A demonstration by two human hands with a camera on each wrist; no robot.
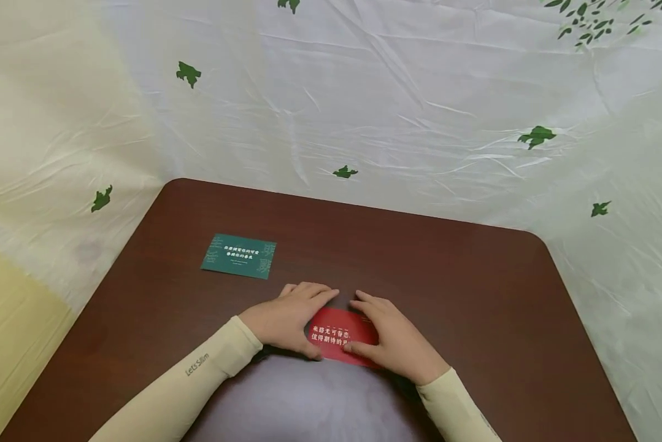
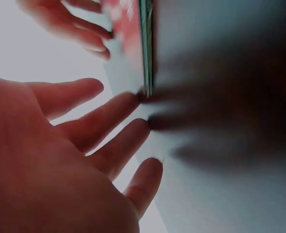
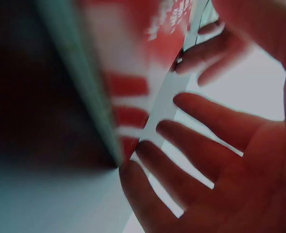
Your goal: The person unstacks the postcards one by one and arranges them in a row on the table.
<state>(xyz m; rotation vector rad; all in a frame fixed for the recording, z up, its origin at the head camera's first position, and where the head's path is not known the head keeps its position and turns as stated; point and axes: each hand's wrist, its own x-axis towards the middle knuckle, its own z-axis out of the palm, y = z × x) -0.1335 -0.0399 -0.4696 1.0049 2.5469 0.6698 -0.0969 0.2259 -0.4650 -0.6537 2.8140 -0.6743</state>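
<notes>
A red card (image 1: 331,334) with white writing lies near the front edge of the table, on top of a thin stack whose layered edge (image 2: 146,48) shows in the left wrist view. My left hand (image 1: 289,316) is at its left side, fingers spread and mostly straight, thumb by the near left corner. My right hand (image 1: 394,337) is at the right side, covering part of the writing, its fingers extended. In the right wrist view the fingertips (image 3: 128,172) come close to the stack's rim; whether they touch cannot be told.
Farther back on the left, a green card (image 1: 239,256) with white writing lies flat on the dark brown table (image 1: 463,288). Pale cloth (image 1: 419,110) with green leaf shapes hangs around the table. The person's light clothing (image 1: 308,399) meets the near edge.
</notes>
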